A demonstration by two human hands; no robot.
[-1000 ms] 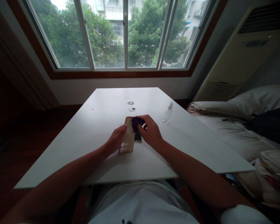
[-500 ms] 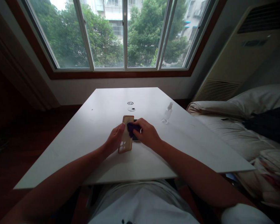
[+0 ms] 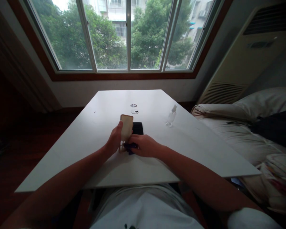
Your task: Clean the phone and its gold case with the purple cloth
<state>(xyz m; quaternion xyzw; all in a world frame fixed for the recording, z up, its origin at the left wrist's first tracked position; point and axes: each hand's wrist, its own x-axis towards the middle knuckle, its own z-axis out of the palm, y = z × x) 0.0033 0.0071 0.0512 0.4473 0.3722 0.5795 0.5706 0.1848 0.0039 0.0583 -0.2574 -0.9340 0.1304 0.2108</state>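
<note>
A tan phone case (image 3: 126,125) is held up in my left hand (image 3: 114,138), whose fingers close on its left side. The case stands tilted, its camera cutouts at the lower end. My right hand (image 3: 144,145) pinches a dark purple cloth (image 3: 131,149) against the lower part of the case, near those cutouts. Behind the case and my right hand lies a black smartphone (image 3: 138,128) on the white table (image 3: 90,159); its lower part is hidden by the hand.
A clear spray bottle (image 3: 172,115) stands on the table to the right. Two round flat pieces, a farther one (image 3: 133,105) and a nearer one (image 3: 134,111), are beyond the phone. A cushioned seat (image 3: 219,127) borders the table's right side, and a window (image 3: 127,38) is ahead.
My right hand has slid the cloth from the upper middle of the case down to its lower end. My left hand has shifted the case slightly left and up, uncovering more of the smartphone.
</note>
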